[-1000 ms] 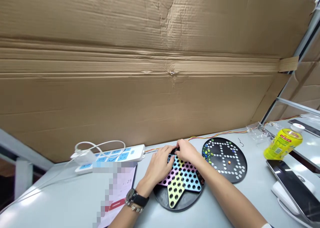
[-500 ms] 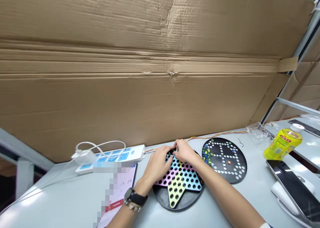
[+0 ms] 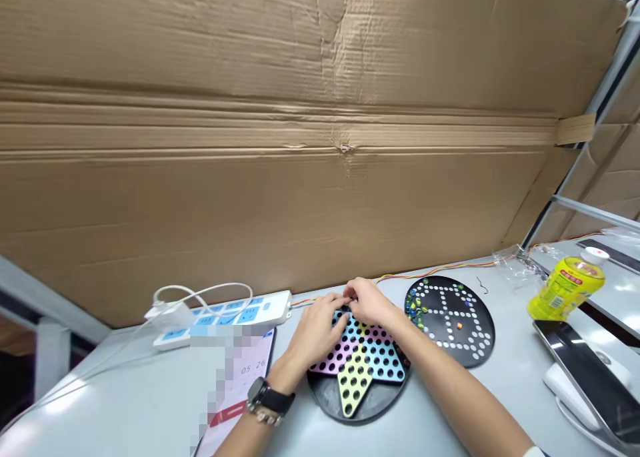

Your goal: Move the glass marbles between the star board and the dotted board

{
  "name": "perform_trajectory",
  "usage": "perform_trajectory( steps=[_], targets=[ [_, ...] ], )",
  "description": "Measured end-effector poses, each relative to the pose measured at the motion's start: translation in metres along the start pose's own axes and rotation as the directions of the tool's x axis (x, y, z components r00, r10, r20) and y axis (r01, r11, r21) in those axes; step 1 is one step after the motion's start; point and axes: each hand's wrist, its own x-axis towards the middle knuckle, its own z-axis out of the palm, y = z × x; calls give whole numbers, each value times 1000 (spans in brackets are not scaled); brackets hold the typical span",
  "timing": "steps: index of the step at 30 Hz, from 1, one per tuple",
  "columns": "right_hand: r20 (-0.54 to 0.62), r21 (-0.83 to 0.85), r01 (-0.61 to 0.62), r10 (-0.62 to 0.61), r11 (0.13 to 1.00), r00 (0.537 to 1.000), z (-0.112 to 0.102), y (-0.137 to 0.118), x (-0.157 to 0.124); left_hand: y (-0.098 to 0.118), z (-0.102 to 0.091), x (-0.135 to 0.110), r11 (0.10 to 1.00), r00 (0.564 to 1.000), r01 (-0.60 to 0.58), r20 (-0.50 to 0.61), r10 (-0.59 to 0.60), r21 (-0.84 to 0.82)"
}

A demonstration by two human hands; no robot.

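A star-shaped Chinese checkers board (image 3: 354,377) with pink, blue and yellow fields full of holes sits in a round black tray (image 3: 327,397). My left hand (image 3: 320,330) rests over its far left part, fingers stretched forward and thumb apart on the holes. At the far edge of the board my right hand (image 3: 370,303) has its fingers bent and pinched together, close to the left fingertips. Whatever is between those fingers is hidden. Under my right forearm, some dark reddish marbles show in part at the tray's right edge.
To the right lies a round black board (image 3: 473,317) with white dots, several marbles (image 3: 414,310) and an orange die (image 3: 459,325). Beyond are a yellow bottle (image 3: 567,287) and a phone (image 3: 590,377). A power strip (image 3: 270,308) and a lit screen (image 3: 245,377) are left; cardboard (image 3: 310,223) stands behind.
My right hand has shifted slightly left along the board's far edge, nearer my left fingertips. My left hand has stayed nearly in place.
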Motion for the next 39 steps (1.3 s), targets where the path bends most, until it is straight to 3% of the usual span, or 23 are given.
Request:
perform_trajectory(
  steps=[7, 16, 19, 23, 26, 29, 34, 39],
  targets=[
    [-2, -91, 12, -12, 996, 1000, -2, 9, -2, 3, -1, -2, 999, 999, -11, -35, 12, 43],
    [-1, -175, -7, 6, 984, 1000, -11, 4, -6, 5, -4, -3, 998, 999, -7, 33, 5, 56],
    [-17, -155, -13, 11, 988, 1000, -23, 3, -7, 6, -6, -4, 998, 997, -5, 75, 1, 63],
    [-111, -53, -35, 29, 998, 993, -58, 8, -12, 9, -8, -5, 997, 994, 25, 109, -34, 80],
    [-217, 37, -54, 61, 998, 974, -87, 22, -23, 11, -10, -5, 995, 991, 39, 126, -51, 95],
    [-237, 18, -60, 62, 998, 969, -102, 47, -44, 11, -9, -4, 994, 991, 45, 124, -57, 97],
    [-191, -72, -143, 127, 987, 973, -91, 98, -89, 11, -5, -4, 997, 997, 25, 69, -30, 75],
    [-64, -119, -38, 30, 992, 997, -77, 116, -112, 12, -6, -2, 1000, 1000, 11, 26, -11, 1]
  ],
)
